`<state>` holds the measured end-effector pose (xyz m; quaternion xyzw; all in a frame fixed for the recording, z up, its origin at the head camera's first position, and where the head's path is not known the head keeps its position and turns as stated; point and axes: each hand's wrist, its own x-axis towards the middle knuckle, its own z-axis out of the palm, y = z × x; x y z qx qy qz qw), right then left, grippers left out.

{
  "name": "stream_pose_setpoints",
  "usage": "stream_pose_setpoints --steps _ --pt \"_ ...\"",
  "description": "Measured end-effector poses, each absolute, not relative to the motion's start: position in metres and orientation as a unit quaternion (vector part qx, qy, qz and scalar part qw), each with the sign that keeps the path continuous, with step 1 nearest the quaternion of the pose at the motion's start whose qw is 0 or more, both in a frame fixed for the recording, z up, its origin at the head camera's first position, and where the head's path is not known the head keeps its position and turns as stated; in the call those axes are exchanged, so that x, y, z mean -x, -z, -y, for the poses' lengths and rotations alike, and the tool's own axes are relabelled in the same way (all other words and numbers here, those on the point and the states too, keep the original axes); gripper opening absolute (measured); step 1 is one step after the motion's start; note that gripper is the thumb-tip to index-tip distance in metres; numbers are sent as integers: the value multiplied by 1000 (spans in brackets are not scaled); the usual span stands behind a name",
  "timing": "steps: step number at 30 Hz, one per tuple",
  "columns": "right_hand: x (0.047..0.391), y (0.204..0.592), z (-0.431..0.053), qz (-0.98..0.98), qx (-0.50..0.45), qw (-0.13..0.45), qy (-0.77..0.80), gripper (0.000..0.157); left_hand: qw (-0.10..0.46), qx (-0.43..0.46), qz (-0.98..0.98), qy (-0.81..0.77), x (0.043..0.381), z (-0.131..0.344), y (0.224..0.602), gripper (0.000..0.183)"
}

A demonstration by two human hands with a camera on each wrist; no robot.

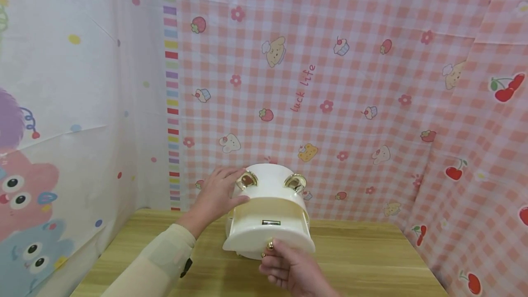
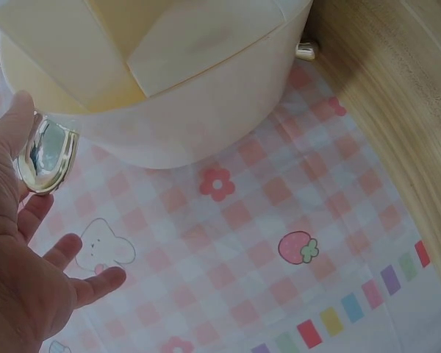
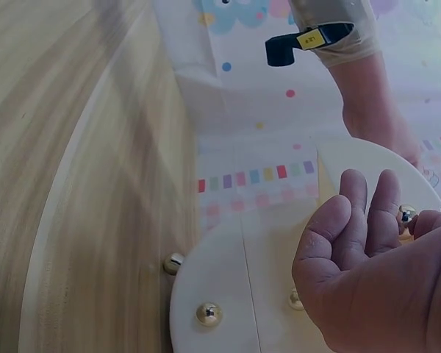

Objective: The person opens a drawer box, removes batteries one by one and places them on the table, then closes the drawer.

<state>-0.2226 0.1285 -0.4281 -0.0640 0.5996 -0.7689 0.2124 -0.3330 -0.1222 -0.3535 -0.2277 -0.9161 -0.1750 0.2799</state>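
Note:
A white rounded drawer box (image 1: 270, 180) with two gold-rimmed ears stands on the table in the head view. My left hand (image 1: 216, 196) holds the box's left gold ear (image 2: 48, 154), thumb on one side and a finger on the other; its remaining fingers spread apart in the left wrist view. At the front, the upper drawer (image 1: 247, 238) is pulled out. Thumb and index finger of my right hand (image 1: 294, 267) pinch its gold knob (image 3: 406, 215), the other fingers loosely bent. Inside the drawer lies a small battery (image 1: 271, 222).
Lower on the box's front are more gold knobs (image 3: 209, 315), and a gold foot (image 3: 173, 263) meets the wooden table (image 1: 354, 260). A pink checked cloth (image 1: 350, 81) hangs behind, a white printed cloth (image 1: 82, 81) on the left. A dark strap device (image 3: 309, 40) is on the left sleeve.

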Motion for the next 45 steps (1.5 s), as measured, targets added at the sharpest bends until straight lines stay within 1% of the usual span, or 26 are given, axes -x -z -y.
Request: stream_pose_setpoints --steps 10,16,30,45 --pt "220 430 -130 -593 68 221 771 31 290 233 912 173 334 122 355 81" --pt "219 433 -132 -597 70 219 768 36 296 237 909 175 335 123 355 81" --pt "216 436 -133 -606 48 215 764 39 286 234 912 176 333 122 354 81" --pt "213 437 -133 -595 58 219 771 33 285 236 911 181 334 122 354 81"
